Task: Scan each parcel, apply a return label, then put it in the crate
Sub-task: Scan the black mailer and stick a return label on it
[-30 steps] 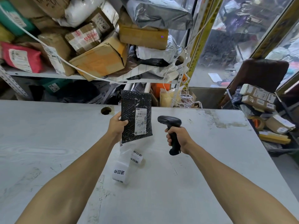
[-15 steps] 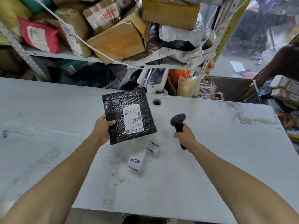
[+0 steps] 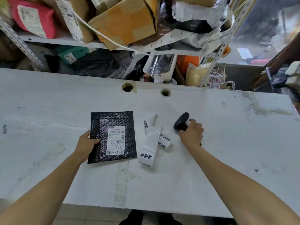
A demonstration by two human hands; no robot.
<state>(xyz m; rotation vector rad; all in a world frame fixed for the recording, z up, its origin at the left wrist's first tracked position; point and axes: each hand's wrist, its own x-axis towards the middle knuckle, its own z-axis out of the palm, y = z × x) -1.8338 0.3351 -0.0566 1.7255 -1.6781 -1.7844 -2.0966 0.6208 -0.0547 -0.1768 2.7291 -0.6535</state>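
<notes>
A black bubble-mailer parcel (image 3: 113, 137) with a white shipping label lies flat on the white table (image 3: 227, 143). My left hand (image 3: 86, 144) holds its left edge, thumb on top. To its right lies a strip of white return labels (image 3: 151, 143) printed with black characters, partly unrolled. Further right, my right hand (image 3: 192, 133) grips the handle of the black barcode scanner (image 3: 181, 121), whose head rests low over the table. No crate shows in this view.
Behind the table stand metal shelves (image 3: 65, 41) crammed with cardboard boxes (image 3: 126, 20), a red mailer (image 3: 32, 18) and plastic bags. Two round cable holes (image 3: 127, 87) pierce the table's far edge. More boxes sit at the far right (image 3: 292, 73).
My left hand lowered the parcel from upright to flat on the table. My right hand brought the scanner down to the tabletop, and the view tipped downward.
</notes>
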